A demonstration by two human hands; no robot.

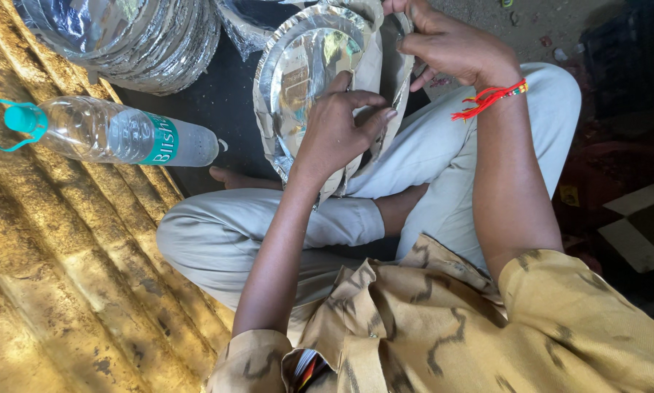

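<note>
- Head view: a stack of silver foil plates (305,80) is stood on edge in the lap, above the crossed legs (268,225), at about 12 o'clock from the body.
- The left hand (338,127) is laid on the near face of the plates, fingers curled and pinched on a plate edge at their lower right.
- The right hand (450,47) is clamped on the top right rim, at 1 o'clock from the left hand; the hands are held apart, the plates between them.
- The plates' long axis is seen running from 12 to 6 o'clock; the left hand is the nearer to their middle.
- A second pile (134,36) is seen at 10 o'clock, well apart.
- A clear bottle (108,131) is laid on its side at 9 o'clock, cap pointing to 9.
</note>
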